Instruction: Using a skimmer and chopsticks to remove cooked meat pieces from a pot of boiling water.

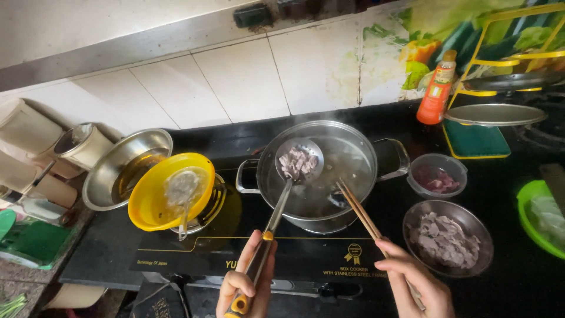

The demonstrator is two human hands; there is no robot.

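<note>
Cramped little kitchen corner here: a glossy black cooktop with yellow line markings sits against a wall of plain white tiles, with a strip of bright vegetable-print backsplash off to the right. In the middle sits a shiny steel pot with two loop handles, steam coming off the cloudy water inside. The left hand is wrapped tight around the handle of a slotted metal skimmer, whose long axis runs from the bottom centre up and slightly right, so the round perforated bowl hangs over the left side of the pot with pale cooked meat pieces sitting in it. The right hand is pinched closed on a pair of wooden chopsticks, which slant up and to the left, tips dipping over the pot's near rim. Right of the pot there's a round steel bowl full of greyish cooked meat slices, and behind it a small clear plastic tub with raw red meat. On the left, a yellow plastic strainer rests tilted next to a wide steel basin. An orange sauce bottle stands upright by the wall, just beside a yellow wire rack holding flat metal lids.
</note>
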